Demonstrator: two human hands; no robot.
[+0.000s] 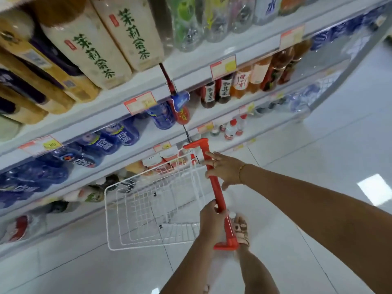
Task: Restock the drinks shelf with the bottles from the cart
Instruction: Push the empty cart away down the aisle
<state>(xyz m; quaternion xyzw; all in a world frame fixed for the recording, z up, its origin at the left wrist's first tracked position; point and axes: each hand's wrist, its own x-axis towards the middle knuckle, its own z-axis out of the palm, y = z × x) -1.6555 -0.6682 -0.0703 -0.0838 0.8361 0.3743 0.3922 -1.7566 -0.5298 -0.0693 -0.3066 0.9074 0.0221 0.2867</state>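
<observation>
Gripping the red handle (216, 187) with your left hand (213, 219) and right hand (224, 169), you steer the empty-looking cart (152, 209) alongside the drinks shelf (118, 100).

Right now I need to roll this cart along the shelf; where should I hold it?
Hold the red handle from behind, a hand near each end. The straight bar spans the basket's rear edge, so fingers wrap it fully.

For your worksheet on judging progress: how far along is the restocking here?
Done: the cart basket looks empty of bottles and the shelves hold many bottles. In hand: the left hand and right hand both grip the red handle. Left: nothing visible to shelve.
</observation>
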